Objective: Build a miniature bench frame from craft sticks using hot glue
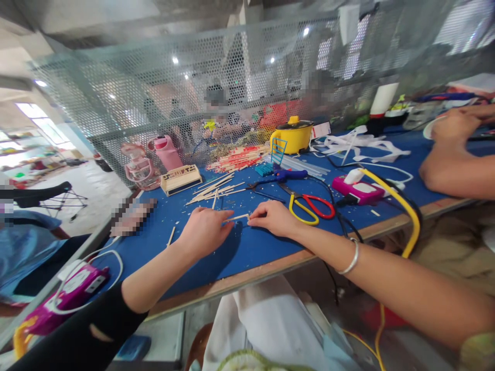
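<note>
A thin wooden stick (237,218) runs between my two hands, just above the blue tabletop (201,281). My left hand (204,229) is closed on the stick's left part, with its fingers pointing right. At the other end, the thumb and fingertips of my right hand (273,219) pinch the tip, where a small pale piece shows; its shape is too small to make out. Another stick (215,200) stands out behind my left hand. Beyond lie loose wooden sticks (216,189). Scissors (305,203) with yellow and red handles lie beside my right hand, near a blue glue gun (288,174).
Red-tipped sticks (240,158), a small wooden box (181,179) and a pink bottle (167,152) stand toward the mesh screen (154,87). A yellow pot (296,136), white strips (359,144) and a magenta power strip (359,189) are rightward. A co-worker's arm (456,159) rests at far right.
</note>
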### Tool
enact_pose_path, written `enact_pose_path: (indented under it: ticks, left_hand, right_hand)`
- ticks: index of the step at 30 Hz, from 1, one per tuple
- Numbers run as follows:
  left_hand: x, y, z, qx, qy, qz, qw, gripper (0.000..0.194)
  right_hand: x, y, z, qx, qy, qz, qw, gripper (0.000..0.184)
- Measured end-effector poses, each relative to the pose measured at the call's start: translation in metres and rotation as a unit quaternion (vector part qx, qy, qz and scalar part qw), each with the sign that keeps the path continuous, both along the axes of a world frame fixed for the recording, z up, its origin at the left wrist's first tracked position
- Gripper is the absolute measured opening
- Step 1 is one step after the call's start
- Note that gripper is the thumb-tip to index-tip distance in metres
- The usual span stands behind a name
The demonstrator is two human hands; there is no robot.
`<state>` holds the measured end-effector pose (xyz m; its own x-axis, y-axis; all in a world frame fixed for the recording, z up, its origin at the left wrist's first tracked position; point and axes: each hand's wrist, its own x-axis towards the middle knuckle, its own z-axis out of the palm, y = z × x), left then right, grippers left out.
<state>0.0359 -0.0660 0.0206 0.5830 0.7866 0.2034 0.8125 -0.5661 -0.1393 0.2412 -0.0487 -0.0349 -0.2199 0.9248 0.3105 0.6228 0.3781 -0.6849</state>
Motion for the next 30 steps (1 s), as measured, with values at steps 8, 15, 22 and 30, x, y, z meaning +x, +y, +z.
enact_pose_path:
  ticks: [8, 15, 22, 30]
  left_hand:
    - [0.017, 0.002, -0.008, -0.012, -0.091, -0.052, 0.994, 0.034]
    - [0.026, 0.001, -0.022, 0.007, -0.087, -0.041, 0.995, 0.028]
    - [-0.006, -0.004, 0.000, 0.101, -0.258, -0.022, 0.961, 0.035]
    - [-0.047, 0.000, -0.001, 0.068, -0.397, 0.082, 0.912, 0.035]
  right_hand:
    - [0.000, -0.001, -0.001, -0.023, 0.005, -0.002, 1.000, 0.015]
    - [0.000, -0.002, 0.002, -0.019, -0.026, 0.009, 0.999, 0.015]
    - [-0.002, -0.003, 0.003, -0.006, -0.050, -0.004, 0.999, 0.014]
    - [-0.001, -0.001, 0.002, -0.006, -0.024, 0.000, 1.000, 0.013]
